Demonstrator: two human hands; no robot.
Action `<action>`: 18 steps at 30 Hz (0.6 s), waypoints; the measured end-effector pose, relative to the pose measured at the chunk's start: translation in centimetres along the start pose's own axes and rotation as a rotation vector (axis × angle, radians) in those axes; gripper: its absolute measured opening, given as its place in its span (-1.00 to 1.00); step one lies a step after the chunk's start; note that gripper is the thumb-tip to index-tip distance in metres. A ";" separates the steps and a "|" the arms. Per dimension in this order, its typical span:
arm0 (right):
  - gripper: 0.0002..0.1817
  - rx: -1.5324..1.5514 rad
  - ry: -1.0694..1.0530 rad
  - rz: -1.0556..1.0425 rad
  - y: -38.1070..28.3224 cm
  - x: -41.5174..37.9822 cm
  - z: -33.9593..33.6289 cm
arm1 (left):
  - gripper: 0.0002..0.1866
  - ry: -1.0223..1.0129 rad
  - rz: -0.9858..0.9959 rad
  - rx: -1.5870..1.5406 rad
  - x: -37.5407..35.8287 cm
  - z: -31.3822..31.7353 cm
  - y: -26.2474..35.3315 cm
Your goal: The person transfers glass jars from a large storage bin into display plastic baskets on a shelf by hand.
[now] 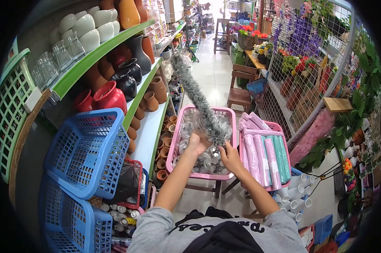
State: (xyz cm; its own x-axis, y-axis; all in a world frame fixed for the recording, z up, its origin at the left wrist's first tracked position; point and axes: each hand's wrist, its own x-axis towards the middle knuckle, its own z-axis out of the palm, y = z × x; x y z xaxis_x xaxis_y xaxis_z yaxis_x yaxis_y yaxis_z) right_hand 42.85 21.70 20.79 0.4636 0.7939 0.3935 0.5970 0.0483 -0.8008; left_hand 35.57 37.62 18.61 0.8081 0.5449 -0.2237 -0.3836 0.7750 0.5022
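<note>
My left hand [195, 143] grips a clear glass piece over the pink basket [180, 122], which holds several clear glass items. My right hand [230, 156] holds the lower end of a long grey-and-white fluffy duster [196, 98]. The duster slants up and to the left, and its lower part lies against the glass in my left hand. Both hands are close together above the basket's middle.
Green-edged shelves [102, 50] on the left carry white, black, red and brown vases and small clay pots. Blue baskets [87, 154] hang at lower left. A second pink basket [264, 158] of rolled bags sits to the right. Wire grid with artificial flowers [302, 46] lines the right aisle.
</note>
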 end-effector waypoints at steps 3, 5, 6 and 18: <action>-0.80 -0.006 -0.032 0.018 0.2 -0.3 0.0 | -0.57 -0.075 0.058 -0.007 -0.2 1.4 0.0; -0.80 -0.032 -0.052 0.062 0.5 -0.3 0.0 | -0.50 -0.185 0.061 -0.013 -2.2 3.2 1.0; -0.80 -0.026 -0.051 0.060 0.6 -0.3 0.0 | -0.42 -0.296 0.061 -0.021 -2.8 3.7 1.2; -0.74 -0.390 -0.174 0.107 0.6 -1.1 -2.6 | -0.38 -0.174 0.094 -0.341 -0.8 1.1 2.8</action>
State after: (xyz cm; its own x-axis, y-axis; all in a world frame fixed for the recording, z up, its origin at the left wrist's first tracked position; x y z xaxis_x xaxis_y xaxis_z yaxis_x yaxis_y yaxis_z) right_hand 44.36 19.34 21.09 0.4386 0.8741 0.2089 0.7696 -0.2452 -0.5896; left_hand 34.34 39.04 21.15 0.8148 0.5790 -0.0302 -0.5625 0.8021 0.2006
